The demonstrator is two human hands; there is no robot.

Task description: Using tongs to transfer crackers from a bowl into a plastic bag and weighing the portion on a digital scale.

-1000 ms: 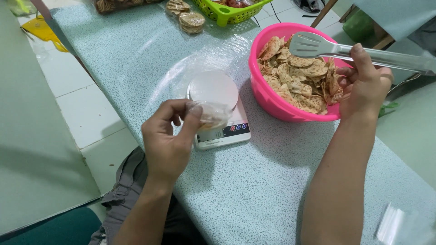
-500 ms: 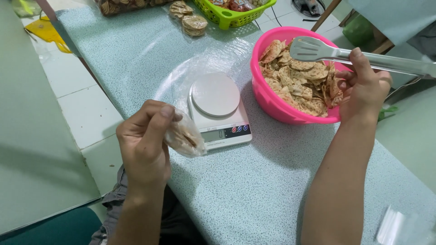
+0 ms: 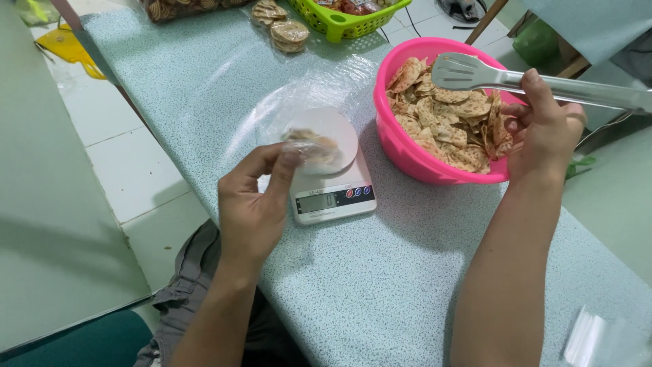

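Crackers, thin, brown and ridged, sit inside a small clear plastic bag (image 3: pixel 309 144) that the left hand (image 3: pixel 255 204) pinches by its edge between thumb and fingertips, holding it just above the round white plate of a small white digital kitchen scale (image 3: pixel 331 187). The bag looks only partly filled, a shallow handful at its bottom, its film crumpled and glossy. Judging by that, the portioning of this bag seems at an early or middle stage: some crackers are in, and it does not yet rest with its weight on the scale.

To the right, the right hand (image 3: pixel 543 129) is closed around the handles of long metal tongs (image 3: pixel 475 71), whose flat slotted ends hang above a round pink plastic bowl (image 3: pixel 414 153) heaped with the same crackers; the tongs carry nothing that I can see. The bowl stands just beside the scale on a speckled pale blue-green worktop (image 3: pixel 380 292).

Farther back lie small packed stacks of crackers (image 3: pixel 288 32) and a lime-green plastic basket (image 3: pixel 346 20). A bundle of empty clear bags (image 3: pixel 587 336) lies at the near right corner.
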